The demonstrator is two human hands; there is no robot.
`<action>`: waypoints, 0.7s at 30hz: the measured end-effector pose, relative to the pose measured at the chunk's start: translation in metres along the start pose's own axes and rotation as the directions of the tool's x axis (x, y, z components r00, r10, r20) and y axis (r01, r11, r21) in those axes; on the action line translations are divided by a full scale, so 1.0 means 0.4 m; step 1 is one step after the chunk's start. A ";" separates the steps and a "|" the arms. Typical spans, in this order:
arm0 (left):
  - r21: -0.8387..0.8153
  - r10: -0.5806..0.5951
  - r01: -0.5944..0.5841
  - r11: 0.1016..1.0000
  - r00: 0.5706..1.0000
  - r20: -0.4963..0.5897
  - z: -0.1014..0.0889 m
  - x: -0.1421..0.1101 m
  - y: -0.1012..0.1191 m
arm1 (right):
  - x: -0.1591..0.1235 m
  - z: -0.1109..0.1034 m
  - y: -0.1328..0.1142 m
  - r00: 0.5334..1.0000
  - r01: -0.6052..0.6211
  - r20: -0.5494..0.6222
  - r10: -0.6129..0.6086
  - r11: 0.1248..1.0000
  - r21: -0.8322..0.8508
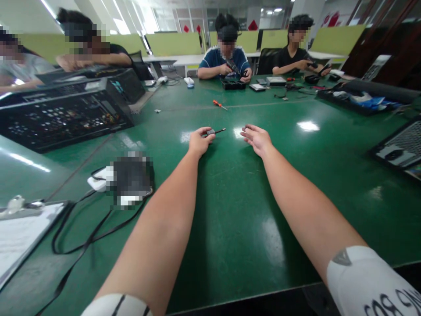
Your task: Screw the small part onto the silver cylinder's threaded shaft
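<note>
Above the green table, my left hand is closed around a small grey piece with a thin dark shaft that points right, toward my other hand. Its exact kind is too small to tell. Across a short gap, my right hand has its fingers curled and the fingertips drawn together. Something small and dark seems to sit at those fingertips, but I cannot make it out. Beyond both hands, an orange-handled screwdriver lies on the table.
The green table spans the view. At left stand a black computer case, a clipboard and a badge with a black strap. A black tray and mesh panel are at right. Several people work across the table.
</note>
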State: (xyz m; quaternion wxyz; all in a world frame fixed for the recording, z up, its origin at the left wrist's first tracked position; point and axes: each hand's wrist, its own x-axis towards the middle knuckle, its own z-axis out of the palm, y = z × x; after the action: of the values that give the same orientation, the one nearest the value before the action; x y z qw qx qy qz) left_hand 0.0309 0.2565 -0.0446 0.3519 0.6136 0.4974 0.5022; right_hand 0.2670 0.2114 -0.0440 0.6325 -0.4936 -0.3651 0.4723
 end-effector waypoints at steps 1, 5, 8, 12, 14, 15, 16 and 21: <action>-0.004 0.013 -0.013 1.000 1.000 0.019 0.001 -0.001 -0.002 | 0.002 0.011 0.005 1.000 -0.010 0.019 0.010 1.000 0.007; -0.021 0.076 -0.075 0.997 0.993 0.087 0.004 -0.003 -0.002 | 0.000 0.058 0.023 0.995 -0.042 0.095 0.040 0.999 0.015; -0.037 0.124 -0.120 0.992 0.984 0.131 0.009 -0.007 0.000 | -0.004 0.083 0.031 0.988 -0.059 0.143 0.056 0.998 0.012; -0.048 0.159 -0.153 0.987 0.973 0.168 0.013 -0.014 0.001 | -0.003 0.088 0.033 0.989 -0.067 0.135 0.064 0.998 0.016; -0.048 0.169 -0.163 0.985 0.970 0.176 0.013 -0.016 0.001 | -0.002 0.085 0.031 0.991 -0.062 0.117 0.059 0.998 0.021; -0.048 0.172 -0.166 0.985 0.969 0.179 0.012 -0.017 0.001 | -0.001 0.083 0.031 0.992 -0.059 0.113 0.056 0.998 0.023; -0.048 0.176 -0.170 0.984 0.967 0.183 0.012 -0.018 0.002 | -0.001 0.082 0.030 0.992 -0.056 0.113 0.054 0.998 0.021; -0.058 0.186 -0.178 0.982 0.959 0.213 0.016 -0.025 0.011 | -0.008 0.087 0.028 0.984 -0.058 0.167 0.061 0.998 -0.023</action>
State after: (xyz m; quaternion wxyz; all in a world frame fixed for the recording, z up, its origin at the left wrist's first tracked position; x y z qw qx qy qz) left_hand 0.0383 0.2460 -0.0449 0.3684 0.7011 0.3877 0.4717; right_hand 0.2312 0.2186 -0.0465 0.5805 -0.4685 -0.4066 0.5274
